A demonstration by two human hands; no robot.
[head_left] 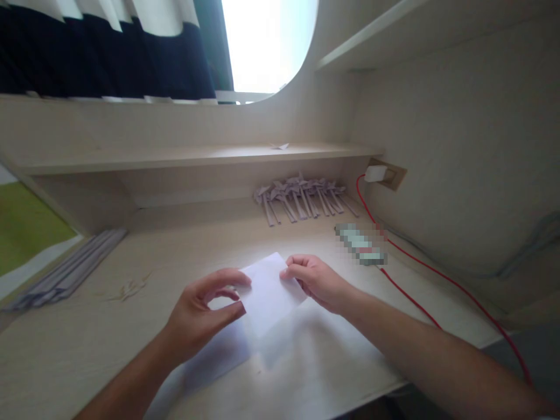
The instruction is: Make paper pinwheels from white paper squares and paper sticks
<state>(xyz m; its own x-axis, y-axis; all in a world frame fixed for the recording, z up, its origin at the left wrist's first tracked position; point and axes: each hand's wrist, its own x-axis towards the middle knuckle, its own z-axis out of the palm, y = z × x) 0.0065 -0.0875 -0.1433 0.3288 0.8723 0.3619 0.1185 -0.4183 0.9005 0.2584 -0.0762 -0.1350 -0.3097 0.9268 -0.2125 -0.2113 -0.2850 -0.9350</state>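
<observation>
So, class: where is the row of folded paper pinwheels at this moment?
In the head view, the folded paper pinwheels lie at the back of the desk, right of centre, under the low shelf and left of the wall socket.

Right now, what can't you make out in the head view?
- Paper: its left edge sits behind the left hand; fold state unclear.
- Right hand: fingertips curl over the paper edge, so the grip underneath is hidden.
- Blurred item by the red cable: pixelated, unreadable.
- Folded paper pieces: too small to count.
- Strips: cut off by the left edge.
</observation>
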